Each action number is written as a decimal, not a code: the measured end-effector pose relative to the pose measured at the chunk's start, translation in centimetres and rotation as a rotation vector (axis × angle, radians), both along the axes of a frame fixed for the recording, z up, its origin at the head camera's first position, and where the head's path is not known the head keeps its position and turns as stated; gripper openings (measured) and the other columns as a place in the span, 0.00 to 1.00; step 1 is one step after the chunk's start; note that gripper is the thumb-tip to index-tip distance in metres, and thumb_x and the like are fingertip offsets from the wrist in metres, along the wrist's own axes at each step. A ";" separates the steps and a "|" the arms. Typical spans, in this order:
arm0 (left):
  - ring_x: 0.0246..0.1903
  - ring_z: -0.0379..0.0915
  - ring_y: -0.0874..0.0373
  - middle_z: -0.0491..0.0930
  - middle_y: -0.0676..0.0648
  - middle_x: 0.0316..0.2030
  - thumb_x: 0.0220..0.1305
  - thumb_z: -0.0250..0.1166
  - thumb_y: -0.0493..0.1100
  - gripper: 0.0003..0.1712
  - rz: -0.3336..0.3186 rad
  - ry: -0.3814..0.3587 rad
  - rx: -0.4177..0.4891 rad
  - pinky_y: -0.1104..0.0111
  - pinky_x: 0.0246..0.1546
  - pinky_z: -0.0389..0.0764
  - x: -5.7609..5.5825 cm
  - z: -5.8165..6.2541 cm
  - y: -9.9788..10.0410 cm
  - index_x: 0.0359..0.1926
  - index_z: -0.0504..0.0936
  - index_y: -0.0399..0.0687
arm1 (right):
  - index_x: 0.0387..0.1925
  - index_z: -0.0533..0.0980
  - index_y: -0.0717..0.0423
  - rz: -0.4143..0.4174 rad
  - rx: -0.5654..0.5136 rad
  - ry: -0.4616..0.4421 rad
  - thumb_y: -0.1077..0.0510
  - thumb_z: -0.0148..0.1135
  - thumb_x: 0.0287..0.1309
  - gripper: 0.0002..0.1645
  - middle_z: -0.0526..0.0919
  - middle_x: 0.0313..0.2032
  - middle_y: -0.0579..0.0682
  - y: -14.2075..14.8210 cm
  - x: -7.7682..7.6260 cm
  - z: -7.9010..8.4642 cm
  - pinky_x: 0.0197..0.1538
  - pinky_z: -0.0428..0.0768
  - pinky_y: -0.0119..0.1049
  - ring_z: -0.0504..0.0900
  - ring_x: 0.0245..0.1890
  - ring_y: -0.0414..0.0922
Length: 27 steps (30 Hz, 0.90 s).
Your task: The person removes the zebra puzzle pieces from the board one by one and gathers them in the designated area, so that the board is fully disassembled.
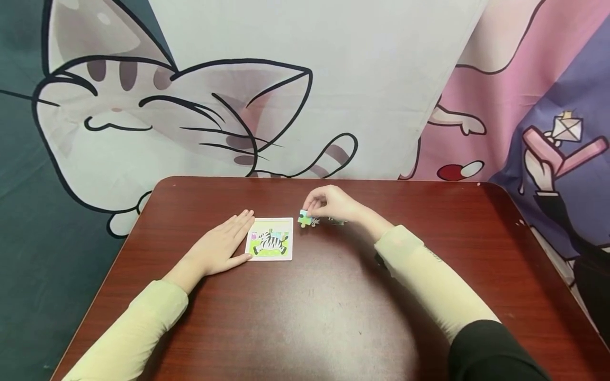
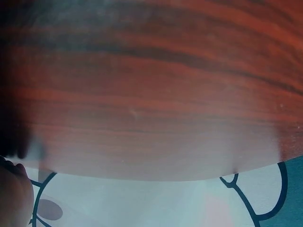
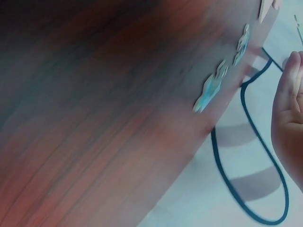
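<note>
A square card (image 1: 269,253) with a zebra picture and a pale border lies on the table. My left hand (image 1: 220,244) rests flat at the card's left side, fingers straight and thumb at its lower left corner. My right hand (image 1: 332,203) is just right of the card's upper right corner, pinching a green and blue puzzle piece (image 1: 304,217) between thumb and fingertips. Beneath and beside this hand lie more puzzle pieces (image 1: 337,221), partly hidden by it. The right wrist view shows loose pieces (image 3: 211,90) flat on the table, beside the edge of my hand.
The table (image 1: 305,317) is dark reddish wood with rounded far corners. Behind it hangs a cloth backdrop (image 1: 381,79) with a large cartoon cat. Dark fabric (image 1: 591,296) shows beyond the table's right edge.
</note>
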State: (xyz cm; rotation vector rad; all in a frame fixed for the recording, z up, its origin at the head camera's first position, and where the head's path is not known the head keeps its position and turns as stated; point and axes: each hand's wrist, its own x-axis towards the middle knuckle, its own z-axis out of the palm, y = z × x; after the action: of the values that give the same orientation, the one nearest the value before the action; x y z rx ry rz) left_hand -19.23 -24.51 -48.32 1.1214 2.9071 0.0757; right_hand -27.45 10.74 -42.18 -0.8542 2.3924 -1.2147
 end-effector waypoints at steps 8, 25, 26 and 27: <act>0.84 0.48 0.42 0.52 0.35 0.84 0.74 0.60 0.65 0.53 -0.008 0.009 0.006 0.51 0.84 0.59 -0.1 0.2 -0.1 0.83 0.54 0.33 | 0.38 0.87 0.60 -0.057 -0.007 -0.012 0.66 0.75 0.61 0.04 0.90 0.32 0.50 3.2 -0.1 0.3 0.44 0.85 0.28 0.85 0.34 0.39; 0.84 0.48 0.42 0.52 0.35 0.84 0.74 0.60 0.64 0.53 -0.013 0.013 0.004 0.50 0.83 0.59 0.0 0.2 0.1 0.82 0.54 0.32 | 0.39 0.87 0.63 -0.132 0.044 -0.037 0.67 0.73 0.62 0.03 0.90 0.32 0.55 9.9 -0.3 0.4 0.38 0.82 0.27 0.83 0.31 0.36; 0.84 0.48 0.41 0.52 0.35 0.84 0.74 0.60 0.64 0.53 -0.014 0.015 0.005 0.50 0.83 0.59 0.0 0.2 0.1 0.82 0.55 0.32 | 0.39 0.87 0.64 -0.133 0.046 -0.042 0.67 0.73 0.62 0.04 0.90 0.32 0.56 10.2 -0.3 0.4 0.38 0.82 0.27 0.82 0.30 0.36; 0.84 0.49 0.41 0.52 0.35 0.84 0.74 0.61 0.64 0.53 -0.014 0.014 0.008 0.50 0.83 0.59 0.0 0.3 0.1 0.82 0.55 0.32 | 0.39 0.87 0.64 -0.136 0.052 -0.045 0.68 0.73 0.62 0.03 0.90 0.31 0.56 10.5 -0.3 0.4 0.38 0.81 0.27 0.82 0.30 0.36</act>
State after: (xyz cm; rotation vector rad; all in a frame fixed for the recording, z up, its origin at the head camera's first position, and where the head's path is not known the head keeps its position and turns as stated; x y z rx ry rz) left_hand -19.21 -24.42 -48.07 1.1481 2.9130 0.0801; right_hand -27.76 21.25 -41.80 -0.6508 2.4688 -1.2011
